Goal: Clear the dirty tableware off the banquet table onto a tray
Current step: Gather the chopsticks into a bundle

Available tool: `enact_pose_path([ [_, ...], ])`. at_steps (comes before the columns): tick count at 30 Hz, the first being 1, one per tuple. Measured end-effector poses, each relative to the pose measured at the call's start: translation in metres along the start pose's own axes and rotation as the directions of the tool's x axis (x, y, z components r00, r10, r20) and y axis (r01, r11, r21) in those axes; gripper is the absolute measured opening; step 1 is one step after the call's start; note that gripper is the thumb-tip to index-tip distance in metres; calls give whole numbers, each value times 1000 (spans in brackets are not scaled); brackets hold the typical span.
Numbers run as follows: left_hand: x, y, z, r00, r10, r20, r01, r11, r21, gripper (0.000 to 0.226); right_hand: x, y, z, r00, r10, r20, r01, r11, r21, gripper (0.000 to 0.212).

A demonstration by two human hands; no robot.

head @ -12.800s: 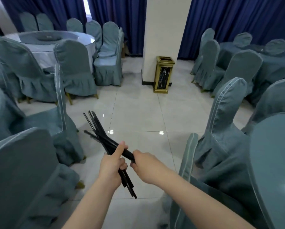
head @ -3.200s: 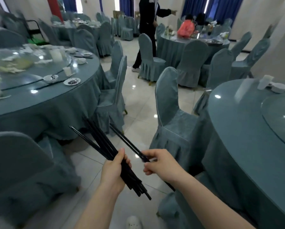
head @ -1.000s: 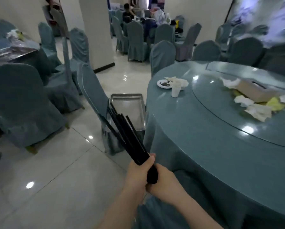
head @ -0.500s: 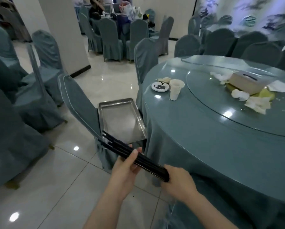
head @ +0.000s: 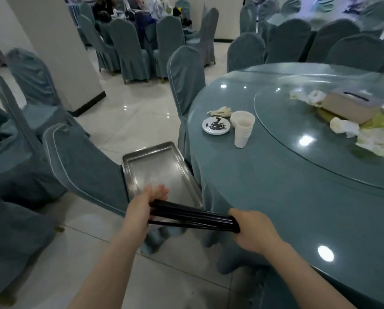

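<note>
Chopsticks [head: 193,216] swung level over tray [head: 128,158] | right hand [head: 251,230] grips | left hand [head: 145,205] flat

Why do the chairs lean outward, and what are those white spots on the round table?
Head view: the wide-angle lens bends the chairs near the edges; the white spots are ceiling lights mirrored in the glossy table; the left hand is slightly motion-blurred, and the far tables are soft.

A bundle of black chopsticks [head: 191,216] is gripped at one end by the right hand [head: 250,230], its other end pressed against the straight-fingered left hand [head: 145,202], above a steel tray [head: 128,162] on a covered chair [head: 84,166].
</note>
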State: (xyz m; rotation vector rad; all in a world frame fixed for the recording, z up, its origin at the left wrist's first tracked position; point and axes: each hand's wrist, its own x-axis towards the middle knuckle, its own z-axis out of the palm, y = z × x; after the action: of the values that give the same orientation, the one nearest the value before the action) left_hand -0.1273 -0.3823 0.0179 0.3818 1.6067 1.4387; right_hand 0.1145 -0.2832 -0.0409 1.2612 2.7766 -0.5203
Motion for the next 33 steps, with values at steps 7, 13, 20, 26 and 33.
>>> enact_pose_path([
  [7, 71, 3, 20, 975, -46, 216, -8, 970, 243, 41, 40, 5, 9, 984, 176, 22, -177, 983, 56, 13],
  [13, 146, 28, -2, 941, -22, 338, -51, 977, 206, 39, 88, -4, 22, 912, 411, 9, -408, 902, 144, 15],
  [20, 214, 40, -19, 949, -71, 307, 25, 988, 152, 35, 128, 19, 31, 743, 670, 0, -661, 734, 157, 8],
  [26, 269, 47, -9, 966, -122, 227, 75, 975, 208, 23, 189, 62, 18, 720, 694, -20, -690, 719, 87, 9],
  [33, 317, 42, 17, 961, -226, 162, 161, 927, 338, 21, 246, 119, 7, 738, 675, 1, -672, 736, 79, 36],
])
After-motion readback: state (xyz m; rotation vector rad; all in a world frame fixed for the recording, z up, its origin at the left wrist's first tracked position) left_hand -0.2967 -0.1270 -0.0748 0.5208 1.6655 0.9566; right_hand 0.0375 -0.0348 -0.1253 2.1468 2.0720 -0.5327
